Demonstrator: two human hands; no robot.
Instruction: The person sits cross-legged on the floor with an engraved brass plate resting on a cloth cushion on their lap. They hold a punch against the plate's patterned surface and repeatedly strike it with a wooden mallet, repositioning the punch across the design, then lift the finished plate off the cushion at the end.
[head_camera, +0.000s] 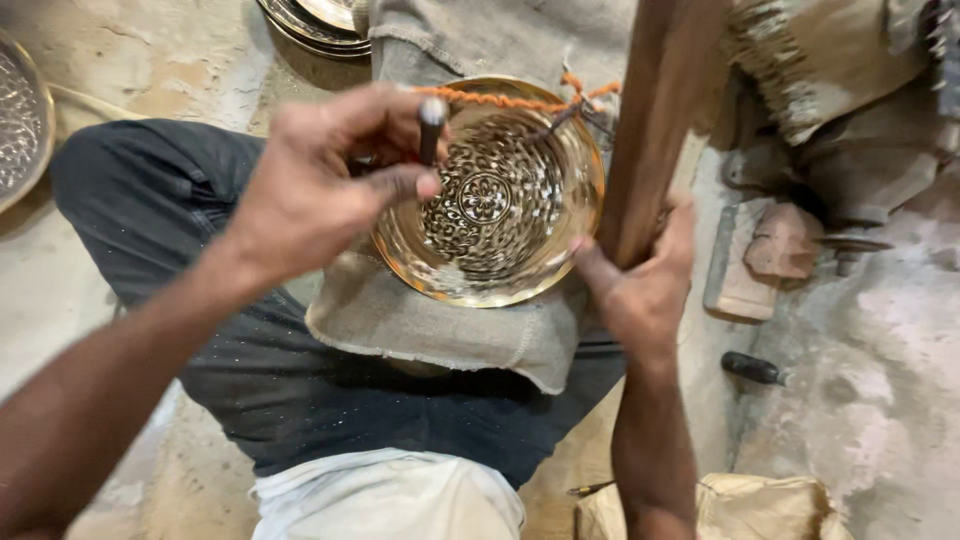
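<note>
Brass bowl, round, shiny, floral-engraved inside, sits mouth-up and slightly tilted on the burlap pad near its far edge, a dark punch tool upright over its left rim, wooden stick at right rim.

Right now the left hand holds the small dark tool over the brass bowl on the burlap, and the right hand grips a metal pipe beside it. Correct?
Not quite. The right hand grips a wooden stick, not a metal pipe; the head view shows its brown wood. The rest holds: the left hand holds the small dark tool over the brass bowl on the burlap.
</note>
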